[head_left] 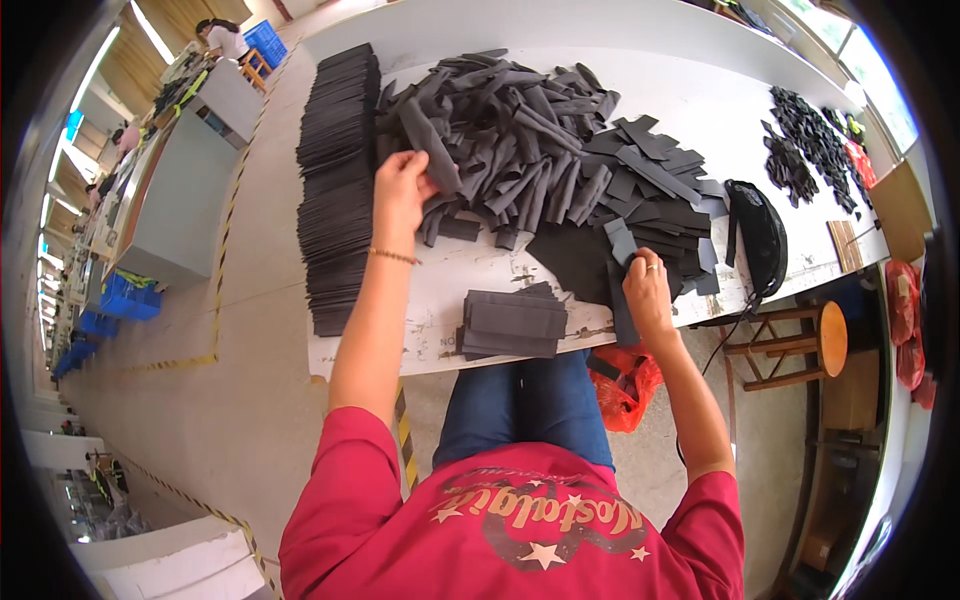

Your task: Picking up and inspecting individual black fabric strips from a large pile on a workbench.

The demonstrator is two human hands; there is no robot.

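My left hand (402, 190) is closed on the edge of a long dark grey fabric strip (428, 142), lifted at the left side of a loose heap of similar rolled strips (530, 130). Near the table's front edge my right hand (648, 290) is closed with a small grey fabric piece (620, 241) at its fingertips. Under it spread flat dark pieces (575, 262). Between my arms lies a neat stack of flat grey strips (515, 322). A long, tightly packed row of dark folded pieces (338, 190) runs along the table's left edge.
Flat dark cut pieces (655, 165) overlap right of the heap. Farther right are a black bag-like item (758, 235) and small black parts (800, 140). A wooden stool (830, 338) and a red plastic bag (628, 390) are below the table. Another person (226, 42) works far left.
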